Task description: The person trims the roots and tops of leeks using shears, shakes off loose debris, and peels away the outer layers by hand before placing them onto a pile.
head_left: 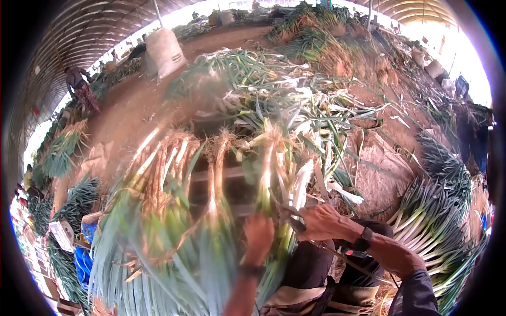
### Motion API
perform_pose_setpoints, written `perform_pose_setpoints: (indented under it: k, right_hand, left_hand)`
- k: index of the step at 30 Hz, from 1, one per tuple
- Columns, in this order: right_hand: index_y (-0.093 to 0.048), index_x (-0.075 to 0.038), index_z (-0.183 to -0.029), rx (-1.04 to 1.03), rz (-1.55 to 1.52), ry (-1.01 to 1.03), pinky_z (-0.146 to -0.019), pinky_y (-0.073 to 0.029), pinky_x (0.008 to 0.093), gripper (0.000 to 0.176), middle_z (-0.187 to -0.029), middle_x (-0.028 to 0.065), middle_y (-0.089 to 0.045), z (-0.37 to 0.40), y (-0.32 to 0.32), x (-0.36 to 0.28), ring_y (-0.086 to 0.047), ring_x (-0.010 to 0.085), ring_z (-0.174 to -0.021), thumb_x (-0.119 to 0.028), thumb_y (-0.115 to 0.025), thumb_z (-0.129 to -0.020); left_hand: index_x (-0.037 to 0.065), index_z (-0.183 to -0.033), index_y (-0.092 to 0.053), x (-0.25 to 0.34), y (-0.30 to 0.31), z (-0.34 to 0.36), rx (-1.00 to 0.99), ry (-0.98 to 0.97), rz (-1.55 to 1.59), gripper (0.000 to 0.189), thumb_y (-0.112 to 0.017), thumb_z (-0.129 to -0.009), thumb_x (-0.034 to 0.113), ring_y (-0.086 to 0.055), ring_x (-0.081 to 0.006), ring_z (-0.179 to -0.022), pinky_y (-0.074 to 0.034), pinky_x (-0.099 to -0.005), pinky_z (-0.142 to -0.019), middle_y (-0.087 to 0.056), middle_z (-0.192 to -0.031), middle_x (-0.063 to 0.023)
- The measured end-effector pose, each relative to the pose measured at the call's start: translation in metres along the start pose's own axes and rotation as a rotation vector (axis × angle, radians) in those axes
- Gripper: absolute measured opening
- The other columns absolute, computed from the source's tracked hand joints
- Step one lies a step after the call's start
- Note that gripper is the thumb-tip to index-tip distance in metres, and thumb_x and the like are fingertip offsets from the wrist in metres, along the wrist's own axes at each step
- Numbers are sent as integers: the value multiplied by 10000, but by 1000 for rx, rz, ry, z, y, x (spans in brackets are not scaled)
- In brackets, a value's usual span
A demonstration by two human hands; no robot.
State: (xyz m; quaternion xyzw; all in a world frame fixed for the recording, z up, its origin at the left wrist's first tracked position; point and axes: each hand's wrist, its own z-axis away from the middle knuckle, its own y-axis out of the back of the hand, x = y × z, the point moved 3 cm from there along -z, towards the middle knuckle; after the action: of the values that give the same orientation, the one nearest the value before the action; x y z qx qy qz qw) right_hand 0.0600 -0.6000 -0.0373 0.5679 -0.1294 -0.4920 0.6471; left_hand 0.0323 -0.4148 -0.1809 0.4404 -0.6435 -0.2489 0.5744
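My left hand, slightly blurred, has its fingers closed at the lower stalk of a green onion whose roots point away from me. To its right, my right hand wraps round a small knife; the dark blade points left toward the stalks, and its handle is mostly hidden in my fist. A peeled white stalk lies just beyond the knife. Left of my hands is a thick row of unpeeled green onions, brown roots at the far end and long leaves toward me.
Trimmed leaves and peelings form a heap ahead. Cleaned green onions are stacked at the right beside a brown sack. A white sack stands farther off, and a person is at the far left.
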Motion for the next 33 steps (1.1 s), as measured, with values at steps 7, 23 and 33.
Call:
perform_pose_setpoints:
  k: [7, 23, 33]
  right_hand:
    - [-390, -200, -1487, 52, -27, -53, -556, -524, 430, 841, -716, 119, -637, -43, -5, 18, -597, 264, -575, -365, -681, -715]
    - [-656, 80, -931, 263, -46, -141, -560, -530, 399, 517, -783, 193, -663, -106, 9, 49, -607, 259, -588, -380, -714, -703]
    - [-359, -58, -1478, 124, -15, -116, -336, -332, 218, 618, -538, -21, -440, -100, 33, 42, -376, 73, -409, -253, -517, -913]
  left_hand:
    - [-3, -1322, -481, -4, -18, -33, -400, 224, -42, 527, -531, -935, 350, -569, -418, -1135, -467, -504, -960, -561, -1237, -273]
    - [-59, -1360, -427, -3, -25, -36, -399, 261, 52, 569, -575, -920, 269, -618, -354, -1070, -539, -455, -866, -566, -1230, -262]
    - [-25, -1084, -582, -14, -33, -47, -281, 299, 314, 443, -655, -774, 284, -619, -457, -969, -499, -495, -843, -641, -1037, -271]
